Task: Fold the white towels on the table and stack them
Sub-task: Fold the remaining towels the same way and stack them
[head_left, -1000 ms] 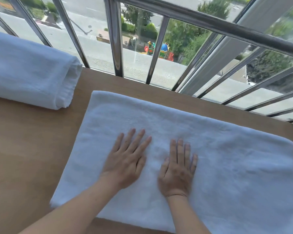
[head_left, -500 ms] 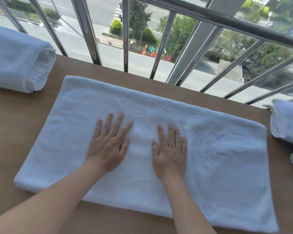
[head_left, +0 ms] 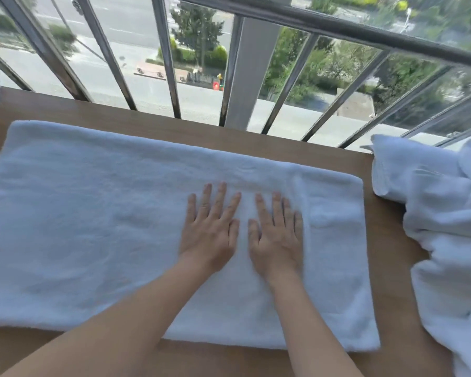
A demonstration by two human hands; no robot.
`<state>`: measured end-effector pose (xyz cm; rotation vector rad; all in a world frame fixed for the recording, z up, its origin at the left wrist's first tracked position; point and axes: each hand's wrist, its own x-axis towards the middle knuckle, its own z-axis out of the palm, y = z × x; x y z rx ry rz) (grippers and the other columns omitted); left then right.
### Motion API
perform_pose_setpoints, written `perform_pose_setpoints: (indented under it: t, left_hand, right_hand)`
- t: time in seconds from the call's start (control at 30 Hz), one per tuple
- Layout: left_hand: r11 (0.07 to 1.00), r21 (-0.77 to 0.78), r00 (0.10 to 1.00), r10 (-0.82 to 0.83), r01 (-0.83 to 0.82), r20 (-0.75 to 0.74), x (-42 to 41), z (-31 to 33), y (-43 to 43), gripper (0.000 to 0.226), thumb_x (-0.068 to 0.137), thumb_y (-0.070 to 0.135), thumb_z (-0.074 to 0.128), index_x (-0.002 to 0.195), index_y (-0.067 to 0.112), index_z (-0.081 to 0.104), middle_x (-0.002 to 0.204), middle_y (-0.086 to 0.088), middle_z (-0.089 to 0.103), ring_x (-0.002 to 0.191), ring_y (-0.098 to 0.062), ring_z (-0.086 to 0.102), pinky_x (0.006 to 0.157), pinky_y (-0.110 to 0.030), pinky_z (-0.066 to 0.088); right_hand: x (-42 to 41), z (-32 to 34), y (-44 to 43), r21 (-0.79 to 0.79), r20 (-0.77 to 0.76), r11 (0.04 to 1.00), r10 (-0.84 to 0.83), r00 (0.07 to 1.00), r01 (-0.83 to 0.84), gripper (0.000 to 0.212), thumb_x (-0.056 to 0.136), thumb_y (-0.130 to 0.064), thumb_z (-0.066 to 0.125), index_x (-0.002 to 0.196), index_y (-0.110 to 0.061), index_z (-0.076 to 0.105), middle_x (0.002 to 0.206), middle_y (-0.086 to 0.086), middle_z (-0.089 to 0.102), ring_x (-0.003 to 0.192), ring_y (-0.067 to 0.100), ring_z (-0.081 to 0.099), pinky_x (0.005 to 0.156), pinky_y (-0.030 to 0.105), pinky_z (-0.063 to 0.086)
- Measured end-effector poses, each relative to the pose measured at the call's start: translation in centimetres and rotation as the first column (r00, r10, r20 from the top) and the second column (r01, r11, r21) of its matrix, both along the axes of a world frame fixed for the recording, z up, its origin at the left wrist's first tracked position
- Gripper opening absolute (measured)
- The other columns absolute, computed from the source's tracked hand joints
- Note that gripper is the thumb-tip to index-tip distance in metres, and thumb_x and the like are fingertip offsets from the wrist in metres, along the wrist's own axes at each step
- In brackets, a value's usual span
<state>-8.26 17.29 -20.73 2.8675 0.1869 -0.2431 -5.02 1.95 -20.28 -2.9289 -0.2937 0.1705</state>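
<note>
Brown wooden table [head_left: 386, 240] fills the view, pushed up against a grey metal railing [head_left: 337, 28]. Spread across it is the big one: a white terry towel laid flat [head_left: 93, 227], its long axis running left to right across the person, with the near long edge just inside the table's front.

Off to the right, apart from it with a strip of bare wood between, sits a crumpled heap of white towels [head_left: 446, 213], not yet folded.

Now the hands. The left hand [head_left: 210, 232] and right hand [head_left: 276, 238] lie side by side, palms down on the flat towel, fingers straight and slightly spread, gripping nothing, just pressing the cloth.

Here's what matters: both hands sit right of the towel's middle. The right short edge is near the right hand; the left short edge is well apart from the left hand. My read: the next fold goes end to end along that long axis.
</note>
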Motion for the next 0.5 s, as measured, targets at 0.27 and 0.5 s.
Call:
perform_pose_setpoints:
  t: [0.27, 0.5]
  left_hand:
    - [0.997, 0.079, 0.999, 0.022, -0.025, 0.037, 0.4, 0.2, -0.9, 0.063, 0.097, 0.043, 0.023, 0.158, 0.029, 0.023, 0.167, -0.001, 0.013, 0.154, -0.028, 0.007, 0.122, -0.055, 0.009]
    - [0.994, 0.104, 0.995, 0.009, -0.020, 0.103, 0.4, -0.1, -0.8, 0.064, 0.095, 0.042, 0.031, 0.157, 0.026, 0.030, 0.165, -0.004, 0.022, 0.153, -0.029, 0.017, 0.121, -0.056, 0.015]
  right_hand:
    - [5.6, 0.6, -6.0, -0.031, -0.028, 0.972, -0.235, 0.972, 0.234, 0.063, 0.103, -0.048, 0.026, 0.159, -0.032, 0.003, 0.168, 0.002, -0.003, 0.154, 0.024, -0.006, 0.122, 0.048, -0.011]
    - [6.9, -0.3, -1.9, 0.023, -0.029, 0.994, 0.103, 0.994, -0.103, 0.064, 0.099, -0.055, 0.028, 0.158, -0.041, 0.010, 0.168, -0.003, -0.003, 0.154, 0.023, -0.007, 0.121, 0.053, -0.010]
